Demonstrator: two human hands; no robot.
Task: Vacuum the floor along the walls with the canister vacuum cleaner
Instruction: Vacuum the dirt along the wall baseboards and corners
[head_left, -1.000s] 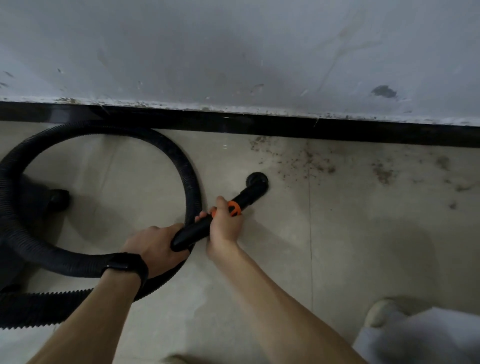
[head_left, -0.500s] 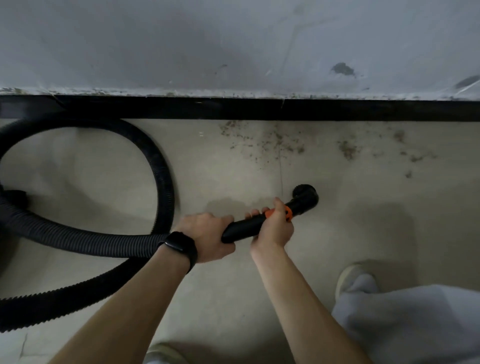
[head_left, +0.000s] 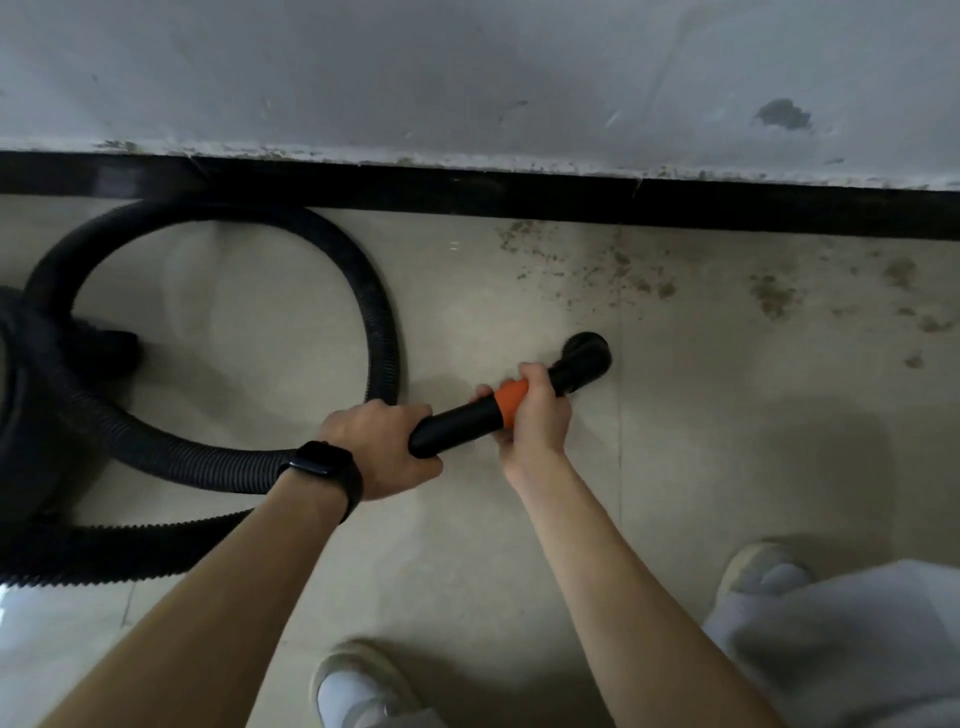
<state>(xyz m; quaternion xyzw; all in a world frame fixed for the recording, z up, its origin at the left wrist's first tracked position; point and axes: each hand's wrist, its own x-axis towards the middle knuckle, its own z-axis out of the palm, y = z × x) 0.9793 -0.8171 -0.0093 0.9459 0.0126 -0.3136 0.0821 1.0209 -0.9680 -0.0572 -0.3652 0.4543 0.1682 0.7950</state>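
Note:
I hold a black vacuum wand with an orange ring low over the beige tiled floor. My left hand, with a black watch on the wrist, grips the wand's rear end where the ribbed hose joins. My right hand grips the wand at the orange ring. The round black nozzle sits on the floor just short of a patch of brown dirt below the black skirting. The dark canister body is at the left edge, partly cut off.
The hose loops in a wide circle on the floor at left, touching the skirting. More dirt specks lie to the right along the grey wall. My shoes and a pale trouser leg are at the bottom.
The nozzle swept right and away from the wall, then came back left; it now rests near the tile joint below the dirt. Both hands kept their grip throughout.

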